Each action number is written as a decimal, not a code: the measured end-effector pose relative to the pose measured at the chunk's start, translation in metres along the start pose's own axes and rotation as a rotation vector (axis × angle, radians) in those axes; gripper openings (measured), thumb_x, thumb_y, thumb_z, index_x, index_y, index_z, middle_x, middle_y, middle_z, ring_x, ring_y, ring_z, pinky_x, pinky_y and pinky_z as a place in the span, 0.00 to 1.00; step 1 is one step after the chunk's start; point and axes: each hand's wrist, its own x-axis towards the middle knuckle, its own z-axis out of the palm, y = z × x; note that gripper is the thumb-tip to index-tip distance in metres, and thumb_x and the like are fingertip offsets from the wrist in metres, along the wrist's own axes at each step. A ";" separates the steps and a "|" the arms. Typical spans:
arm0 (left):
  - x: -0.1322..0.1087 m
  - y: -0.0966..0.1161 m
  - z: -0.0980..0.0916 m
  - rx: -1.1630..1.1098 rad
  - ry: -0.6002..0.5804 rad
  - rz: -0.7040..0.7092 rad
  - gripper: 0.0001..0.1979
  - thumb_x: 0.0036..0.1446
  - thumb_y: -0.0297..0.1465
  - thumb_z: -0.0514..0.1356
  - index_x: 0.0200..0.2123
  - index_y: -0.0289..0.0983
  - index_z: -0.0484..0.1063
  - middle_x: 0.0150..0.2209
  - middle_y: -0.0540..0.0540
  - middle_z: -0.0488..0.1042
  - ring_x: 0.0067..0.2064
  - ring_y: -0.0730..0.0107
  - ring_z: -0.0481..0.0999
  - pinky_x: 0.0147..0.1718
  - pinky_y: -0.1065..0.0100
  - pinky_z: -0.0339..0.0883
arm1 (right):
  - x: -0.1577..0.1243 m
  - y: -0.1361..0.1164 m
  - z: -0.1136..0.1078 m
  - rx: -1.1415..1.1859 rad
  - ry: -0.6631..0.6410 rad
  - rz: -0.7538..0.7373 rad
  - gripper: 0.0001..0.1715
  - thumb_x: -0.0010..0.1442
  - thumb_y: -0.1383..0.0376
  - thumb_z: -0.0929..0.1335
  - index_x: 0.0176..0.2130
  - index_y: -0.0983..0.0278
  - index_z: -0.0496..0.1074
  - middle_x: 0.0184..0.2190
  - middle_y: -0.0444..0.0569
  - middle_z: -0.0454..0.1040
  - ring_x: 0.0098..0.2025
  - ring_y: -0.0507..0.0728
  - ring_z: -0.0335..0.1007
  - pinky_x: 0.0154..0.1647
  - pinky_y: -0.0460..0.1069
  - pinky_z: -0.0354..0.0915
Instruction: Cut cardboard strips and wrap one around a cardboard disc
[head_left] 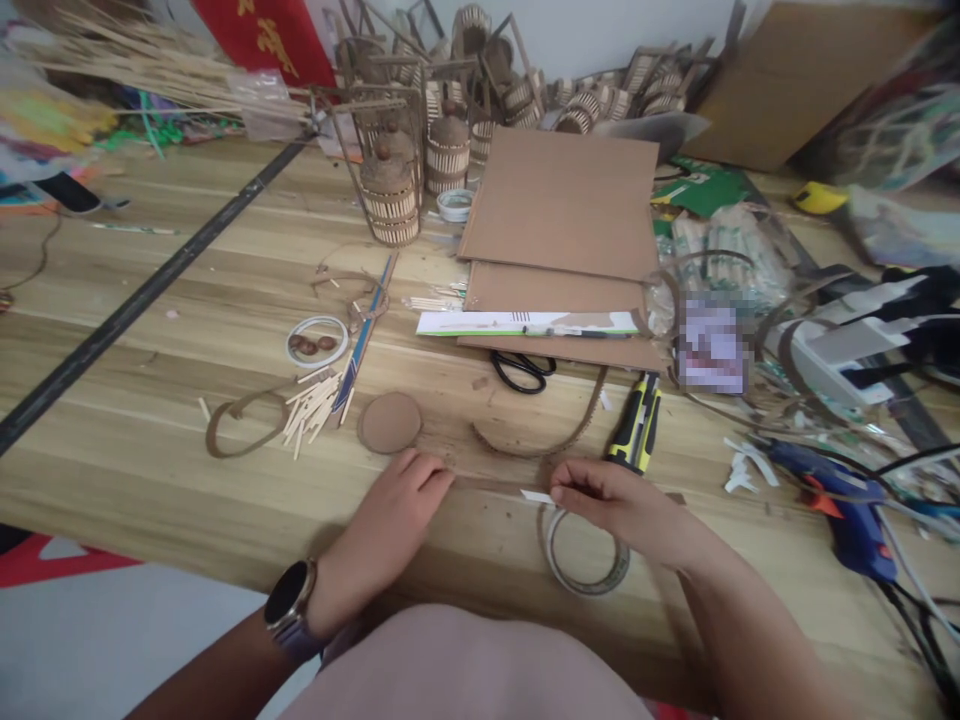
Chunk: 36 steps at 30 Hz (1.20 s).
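Note:
My left hand (390, 520) lies on the wooden table (150, 420), fingers curled and pressing down on the end of a thin brown cardboard strip (487, 483). A watch sits on that wrist. My right hand (615, 505) pinches a small white piece of tape (536, 496) at the strip's other end. Just below the right hand lies a tape roll (585, 560). A cardboard disc (389, 421) rests just beyond the left hand, and a curved corrugated strip (540, 440) lies beyond both hands.
A yellow-black utility knife (637, 425), black scissors (521, 372), cardboard sheets (562, 210), a pile of small sticks (315, 405), several finished stick baskets (390, 195) and a blue glue gun (840, 500) with cables surround the work spot.

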 end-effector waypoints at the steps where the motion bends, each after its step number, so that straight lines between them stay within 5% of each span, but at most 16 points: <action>1: -0.002 -0.002 0.000 -0.013 0.005 -0.030 0.12 0.65 0.20 0.52 0.40 0.32 0.75 0.38 0.41 0.74 0.39 0.60 0.71 0.40 0.60 0.72 | 0.000 -0.001 0.000 -0.021 0.003 0.007 0.23 0.57 0.46 0.63 0.28 0.62 0.65 0.22 0.39 0.57 0.25 0.50 0.50 0.25 0.46 0.51; 6: 0.001 0.002 0.000 -0.141 -0.059 -0.125 0.09 0.63 0.20 0.55 0.37 0.34 0.75 0.37 0.43 0.74 0.39 0.62 0.73 0.40 0.62 0.72 | 0.004 -0.015 0.004 -0.205 0.028 0.025 0.18 0.59 0.52 0.61 0.27 0.62 0.65 0.21 0.40 0.60 0.25 0.51 0.54 0.25 0.46 0.52; 12: 0.009 0.011 0.002 -0.217 -0.125 -0.204 0.10 0.62 0.19 0.57 0.45 0.34 0.71 0.41 0.43 0.76 0.44 0.59 0.75 0.44 0.59 0.71 | 0.023 -0.047 0.025 -0.471 0.003 0.023 0.12 0.62 0.63 0.63 0.31 0.62 0.73 0.22 0.41 0.69 0.25 0.51 0.61 0.26 0.45 0.53; 36: 0.009 0.011 -0.002 -0.381 -0.093 -0.365 0.12 0.57 0.17 0.56 0.43 0.36 0.70 0.40 0.44 0.76 0.42 0.61 0.75 0.44 0.60 0.71 | 0.036 -0.076 0.054 -0.752 0.055 0.076 0.11 0.67 0.64 0.62 0.38 0.63 0.74 0.38 0.51 0.80 0.41 0.58 0.76 0.34 0.48 0.58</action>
